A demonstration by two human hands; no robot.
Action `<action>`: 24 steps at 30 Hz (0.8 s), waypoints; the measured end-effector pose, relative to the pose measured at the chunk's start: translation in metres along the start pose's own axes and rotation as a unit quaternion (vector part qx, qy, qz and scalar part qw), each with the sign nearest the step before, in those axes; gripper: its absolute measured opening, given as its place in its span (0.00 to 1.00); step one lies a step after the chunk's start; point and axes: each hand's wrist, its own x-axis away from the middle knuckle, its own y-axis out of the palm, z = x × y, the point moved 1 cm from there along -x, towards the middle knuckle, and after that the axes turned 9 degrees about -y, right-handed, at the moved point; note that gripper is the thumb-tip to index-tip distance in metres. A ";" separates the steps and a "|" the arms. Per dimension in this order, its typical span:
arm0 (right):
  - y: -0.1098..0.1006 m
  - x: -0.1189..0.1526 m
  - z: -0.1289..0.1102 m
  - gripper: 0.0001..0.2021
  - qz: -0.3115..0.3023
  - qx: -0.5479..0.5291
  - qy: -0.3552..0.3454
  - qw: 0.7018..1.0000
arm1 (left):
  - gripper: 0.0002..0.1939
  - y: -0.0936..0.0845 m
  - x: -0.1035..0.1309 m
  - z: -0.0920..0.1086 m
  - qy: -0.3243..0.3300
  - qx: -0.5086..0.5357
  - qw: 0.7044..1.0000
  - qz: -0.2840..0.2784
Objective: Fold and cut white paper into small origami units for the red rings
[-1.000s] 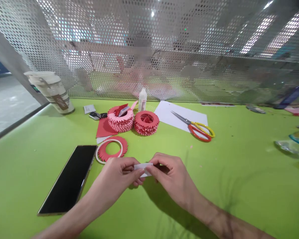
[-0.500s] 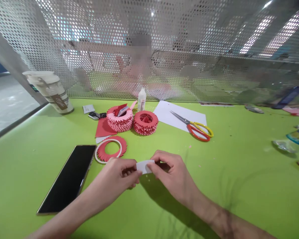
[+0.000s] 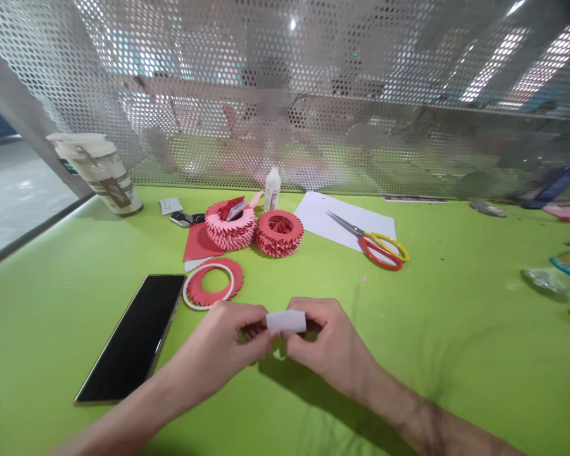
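Observation:
A small piece of white paper (image 3: 285, 321) is pinched between both hands above the green table, its surface looking slightly curved or folded. My left hand (image 3: 242, 332) grips its left end with thumb and fingers, and my right hand (image 3: 325, 335) grips the right end. Behind my left hand lies a red zigzag-edged paper ring (image 3: 236, 278) with a white ring (image 3: 186, 293) on it. Farther back are a pink folded-paper ring stack (image 3: 230, 234) holding paper bits, and a red one (image 3: 280, 234) beside it.
A black phone (image 3: 133, 339) lies left of my hands. Scissors (image 3: 370, 240) rest partly on a white sheet (image 3: 313, 212). A small white bottle (image 3: 272, 190) and a lidded cup (image 3: 99, 174) stand near the perforated metal screen (image 3: 194, 107). Red paper (image 3: 200, 244) lies by the pink stack.
The white paper has turned in my fingers and now shows a longer, narrower face. Both hands have shifted slightly, with the thumbs closer together below it.

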 end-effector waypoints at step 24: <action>-0.004 0.000 -0.007 0.09 0.003 0.016 -0.095 0.995 | 0.07 -0.001 0.003 -0.001 -0.061 0.174 0.982 -0.050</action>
